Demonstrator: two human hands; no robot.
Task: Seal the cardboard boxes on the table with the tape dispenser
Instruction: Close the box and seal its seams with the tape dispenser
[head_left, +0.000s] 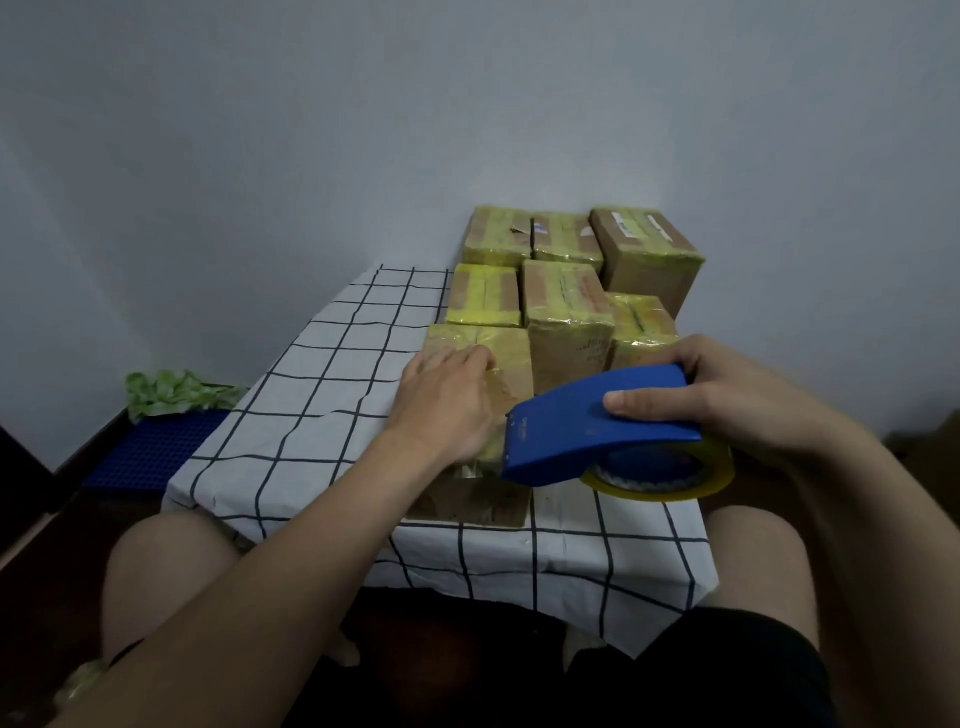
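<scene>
A cardboard box (511, 358) wrapped in yellowish tape lies near the front edge of the table. My left hand (447, 400) lies flat on its top and presses it down, fingers pointing away from me. My right hand (722, 395) grips a blue tape dispenser (587, 431) holding a roll of yellowish tape (670, 480). The dispenser's front edge touches the near right side of the box, beside my left wrist. Much of the box is hidden under my left hand and the dispenser.
Several taped cardboard boxes (566, 296) stand packed together at the back right, against the wall. The table (322, 374) wears a white cloth with a dark grid. A blue mat (156, 452) and green leafy stuff (171, 392) lie on the floor at left.
</scene>
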